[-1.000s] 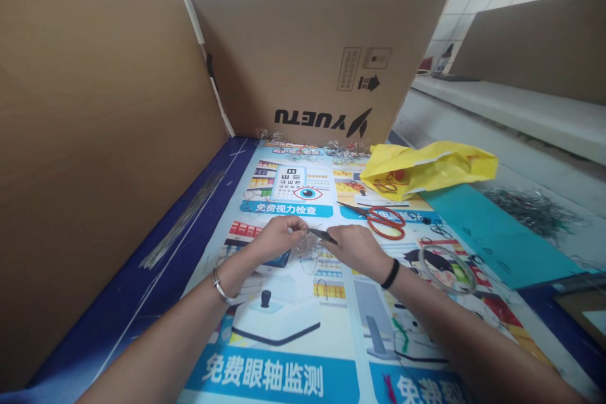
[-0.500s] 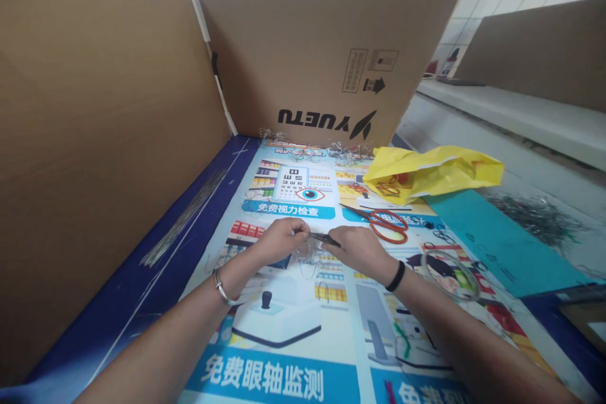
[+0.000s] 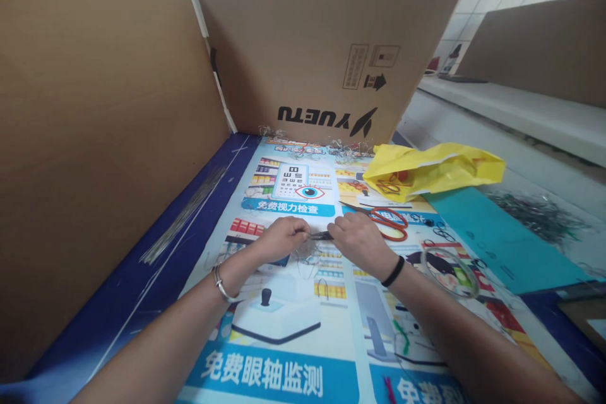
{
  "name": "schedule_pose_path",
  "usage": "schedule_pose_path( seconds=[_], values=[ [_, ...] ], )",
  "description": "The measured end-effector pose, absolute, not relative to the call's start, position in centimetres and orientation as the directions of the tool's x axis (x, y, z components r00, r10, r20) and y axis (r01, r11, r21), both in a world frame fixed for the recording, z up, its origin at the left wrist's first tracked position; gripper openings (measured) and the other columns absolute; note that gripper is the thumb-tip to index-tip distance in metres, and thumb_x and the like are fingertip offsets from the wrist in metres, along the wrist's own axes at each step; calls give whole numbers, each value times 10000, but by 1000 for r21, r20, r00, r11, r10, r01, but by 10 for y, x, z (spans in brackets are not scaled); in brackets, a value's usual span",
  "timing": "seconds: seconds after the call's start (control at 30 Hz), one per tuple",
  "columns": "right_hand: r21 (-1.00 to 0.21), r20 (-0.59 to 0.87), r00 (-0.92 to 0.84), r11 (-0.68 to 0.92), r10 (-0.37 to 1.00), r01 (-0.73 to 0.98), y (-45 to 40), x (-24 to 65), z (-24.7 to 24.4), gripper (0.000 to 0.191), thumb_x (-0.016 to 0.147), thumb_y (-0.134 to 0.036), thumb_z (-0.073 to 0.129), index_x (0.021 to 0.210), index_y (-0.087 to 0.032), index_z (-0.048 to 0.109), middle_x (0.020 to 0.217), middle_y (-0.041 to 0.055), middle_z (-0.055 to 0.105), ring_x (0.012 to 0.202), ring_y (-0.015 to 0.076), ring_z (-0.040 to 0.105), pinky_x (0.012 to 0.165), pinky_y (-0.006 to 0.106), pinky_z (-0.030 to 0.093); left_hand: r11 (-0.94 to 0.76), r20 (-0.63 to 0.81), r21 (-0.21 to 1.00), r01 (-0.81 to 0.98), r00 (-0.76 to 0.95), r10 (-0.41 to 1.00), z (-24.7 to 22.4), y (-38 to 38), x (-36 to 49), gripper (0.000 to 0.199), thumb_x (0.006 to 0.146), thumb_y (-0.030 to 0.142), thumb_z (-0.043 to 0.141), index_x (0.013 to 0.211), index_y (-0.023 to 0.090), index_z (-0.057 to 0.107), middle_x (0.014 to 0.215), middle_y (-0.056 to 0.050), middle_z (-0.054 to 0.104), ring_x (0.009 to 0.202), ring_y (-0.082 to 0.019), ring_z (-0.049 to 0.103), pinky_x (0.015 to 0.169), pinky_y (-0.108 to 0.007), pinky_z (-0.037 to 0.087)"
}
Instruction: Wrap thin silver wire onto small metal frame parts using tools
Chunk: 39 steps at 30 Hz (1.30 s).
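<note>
My left hand (image 3: 283, 240) has its thumb and fingers pinched together on a thin wire piece (image 3: 308, 252), whose fine loops hang below the fingertips. My right hand (image 3: 362, 245) is closed around a small pair of dark pliers (image 3: 322, 235). The pliers' jaws point left and reach the wire at my left fingertips; whether they grip it is too small to tell. Just beyond my right hand lie orange-handled scissors (image 3: 373, 214). A bent wire (image 3: 322, 285) rests on the printed sheet (image 3: 293, 271) under my hands.
Cardboard panels (image 3: 303, 50) stand at the back and left. Straight wires (image 3: 184, 218) lie on the left. On the right are a yellow bag (image 3: 445, 167), a turquoise sheet (image 3: 502, 240), tangled wires (image 3: 540, 214) and a pale coil (image 3: 426, 268). Wire scraps (image 3: 348, 151) lie along the back.
My right hand has turned and its fingers now curl more over the pliers' handles. My left hand stays pinched in nearly the same place. The view has shifted slightly.
</note>
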State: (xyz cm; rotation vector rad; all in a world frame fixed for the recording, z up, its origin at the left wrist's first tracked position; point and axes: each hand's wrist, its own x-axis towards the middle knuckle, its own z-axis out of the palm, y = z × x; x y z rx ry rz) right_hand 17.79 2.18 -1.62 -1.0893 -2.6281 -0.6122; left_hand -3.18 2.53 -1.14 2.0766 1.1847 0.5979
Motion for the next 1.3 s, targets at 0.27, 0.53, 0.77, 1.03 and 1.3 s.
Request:
schedule_pose_path(
  seconds=[0.27, 0.53, 0.77, 1.03, 1.3],
  values=[
    [62, 150, -480, 477, 864, 877, 13, 167, -9, 305, 881, -405, 438, 777, -180, 616, 728, 46, 657, 635, 153, 564, 528, 272, 201, -258, 49, 831, 493, 396, 917, -12, 23, -29, 158, 752, 212, 448, 701, 158, 587, 631, 20, 551, 596, -110, 480, 573, -207, 379],
    [-217, -60, -360, 340, 931, 915, 10, 162, -2, 287, 831, -409, 474, 691, -195, 602, 623, -2, 611, 558, 109, 501, 483, 228, 209, -254, 74, 826, 503, 350, 934, -11, 22, -27, 108, 708, 205, 503, 691, 156, 597, 679, 15, 589, 624, -108, 490, 616, -214, 383],
    [-395, -129, -396, 319, 909, 861, 13, 164, -8, 303, 810, -400, 477, 632, -172, 570, 570, -26, 524, 530, 92, 424, 482, 209, 234, -185, 6, 880, 436, 380, 925, -16, 23, -29, 113, 717, 231, 504, 710, 150, 583, 650, 19, 555, 580, -94, 464, 557, -197, 370],
    [-90, -35, -466, 462, 884, 882, 13, 167, 0, 280, 835, -416, 482, 725, -191, 608, 683, 13, 631, 611, 130, 541, 501, 243, 210, -229, 4, 856, 463, 437, 899, -17, 25, -32, 131, 731, 196, 475, 712, 155, 598, 649, 14, 521, 595, -99, 444, 531, -185, 357],
    [234, 167, -620, 580, 767, 780, 14, 172, 1, 125, 814, -121, 495, 748, -169, 590, 721, 50, 613, 676, 175, 513, 583, 293, 226, -251, -2, 838, 484, 464, 886, -14, 25, -31, 134, 732, 184, 464, 708, 162, 593, 655, 14, 535, 615, -110, 468, 557, -196, 379]
  ],
)
